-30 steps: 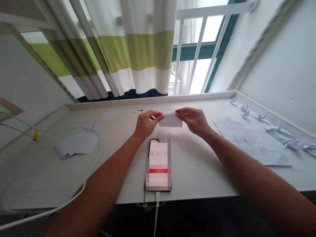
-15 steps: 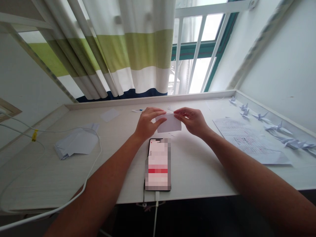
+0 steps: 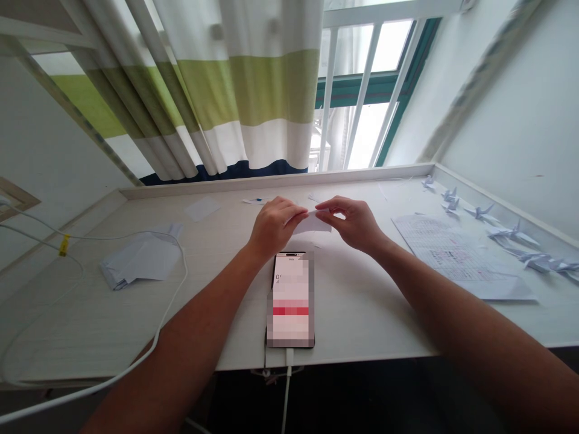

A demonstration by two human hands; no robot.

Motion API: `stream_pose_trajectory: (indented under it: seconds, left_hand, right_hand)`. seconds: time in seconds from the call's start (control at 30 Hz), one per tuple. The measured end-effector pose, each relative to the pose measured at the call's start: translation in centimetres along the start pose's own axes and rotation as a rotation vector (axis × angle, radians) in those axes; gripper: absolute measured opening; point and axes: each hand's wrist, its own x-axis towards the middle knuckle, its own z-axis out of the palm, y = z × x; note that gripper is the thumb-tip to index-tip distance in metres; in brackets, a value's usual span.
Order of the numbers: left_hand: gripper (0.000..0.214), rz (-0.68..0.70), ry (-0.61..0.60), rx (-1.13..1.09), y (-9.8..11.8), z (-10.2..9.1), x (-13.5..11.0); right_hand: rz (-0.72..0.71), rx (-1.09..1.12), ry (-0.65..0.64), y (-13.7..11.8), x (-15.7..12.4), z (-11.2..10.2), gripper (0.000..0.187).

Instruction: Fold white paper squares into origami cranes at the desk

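Note:
A small sheet of white paper point(image 3: 316, 223) is held between my two hands, above the table just past the phone. My left hand point(image 3: 277, 226) pinches its upper edge with thumb and fingers, covering the left part of the sheet. My right hand point(image 3: 350, 220) pinches the same edge close by, its fingertips almost meeting those of the left. A phone point(image 3: 292, 295) lies face up below my hands, its screen lit, with a white charging cable point(image 3: 288, 374) plugged into its near end.
Folded paper cranes point(image 3: 509, 234) line the right side of the white table point(image 3: 362, 313). Beside them lies a printed sheet point(image 3: 456, 256). At left are a stack of white paper point(image 3: 145, 259), a single small sheet point(image 3: 203, 208) and a looping white cable point(image 3: 184, 271).
My left hand has slid right along the paper's upper edge, towards my right fingertips. Less of the sheet shows now, and its face is tilted more.

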Motion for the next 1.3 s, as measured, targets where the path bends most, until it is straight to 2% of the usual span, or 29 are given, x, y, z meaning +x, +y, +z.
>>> stream_pose_trajectory:
  seconds: [0.2, 0.37, 0.6, 0.87, 1.13, 1.3]
  left_hand:
    - [0.029, 0.015, -0.055, 0.128, 0.5, 0.0, -0.1]
    - [0.03, 0.03, -0.073, 0.13, 1.0, -0.1, -0.1]
    - [0.029, 0.044, -0.09, 0.123, 1.0, -0.2, 0.0]
    - [0.034, 0.064, -0.077, 0.187, -0.1, -0.8, 0.0]
    - [0.043, 0.038, -0.093, 0.215, -1.1, -1.2, 0.0]
    - [0.038, 0.031, -0.118, 0.145, -0.6, -0.7, 0.0]
  right_hand:
    - [-0.074, -0.082, -0.017, 0.3, 0.0, 0.1, 0.016]
    - [-0.154, -0.142, -0.042, 0.3, -0.1, 0.0, 0.011]
    - [-0.199, -0.16, -0.039, 0.1, 0.0, -0.1, 0.014]
    - [-0.15, -0.124, -0.024, 0.5, 0.5, -1.2, 0.016]
    - [-0.058, -0.092, -0.04, 1.3, 1.0, -2.2, 0.028]
    - [-0.068, -0.092, -0.069, 0.8, 0.6, -1.2, 0.031]
